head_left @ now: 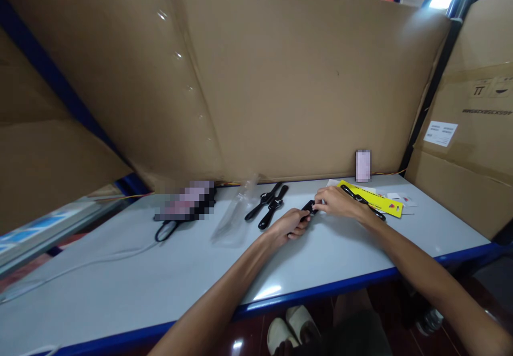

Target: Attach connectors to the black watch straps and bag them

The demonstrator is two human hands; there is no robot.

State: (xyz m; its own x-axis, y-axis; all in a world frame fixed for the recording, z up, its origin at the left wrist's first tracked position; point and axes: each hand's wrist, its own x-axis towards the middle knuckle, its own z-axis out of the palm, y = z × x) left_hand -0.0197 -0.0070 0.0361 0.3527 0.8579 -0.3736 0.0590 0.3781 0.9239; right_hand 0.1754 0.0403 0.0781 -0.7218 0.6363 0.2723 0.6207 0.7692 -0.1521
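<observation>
My left hand (293, 224) is closed around one handle of a black spokeshave (308, 206), held just above the table. At the tool's middle, the fingers of my right hand (333, 201) are pinched; whether they grip the body or a small part on it is hidden. Left of my hands lie two more black spokeshaves, one (263, 202) behind the other (274, 206), side by side and slanted. Another spokeshave (359, 199) lies beyond my right wrist, on a yellow card (385, 201), partly covered by my forearm.
A clear plastic bag (236, 219) lies left of the spokeshaves. Further left is a blurred-out device (188, 201) with a white cable (100, 260). A phone (363, 165) leans against the cardboard wall (296, 78) at the back. The table has a blue front edge (320, 290).
</observation>
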